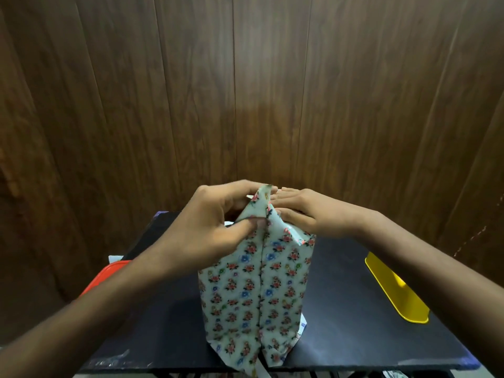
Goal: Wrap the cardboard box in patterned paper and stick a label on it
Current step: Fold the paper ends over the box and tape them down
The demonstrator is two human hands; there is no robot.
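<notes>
A wall of dark brown wood-grain panels [245,77] fills the background, and a flat black table [354,309] with a matte top stands in front of it. On the middle of that table a tall box [253,296] is stood upright, and it is covered on the sides that can be seen by pale paper [283,282] printed with small red, blue and green flowers. The cardboard itself is hidden by the wrapping. A straight seam runs down the near face, where two paper edges meet. At the top, the loose paper is gathered into a pointed flap that stands up above the box, with creases and a crumpled fold on its right shoulder. At the bottom, the paper hangs a little past the near table edge.

The flap is pinched by the left hand [212,227], whose thumb is pressed against the near side of the paper while the curled fingers are wrapped behind it. The right hand [297,211] is laid on the top of the box from the right, its fingers held straight and close together against the folded paper, with nothing gripped.

A smooth yellow tray [395,293] with rounded corners lies near the right edge of the table, well apart from the box. A red lid [109,274] shows at the left edge, partly hidden by the left forearm.
</notes>
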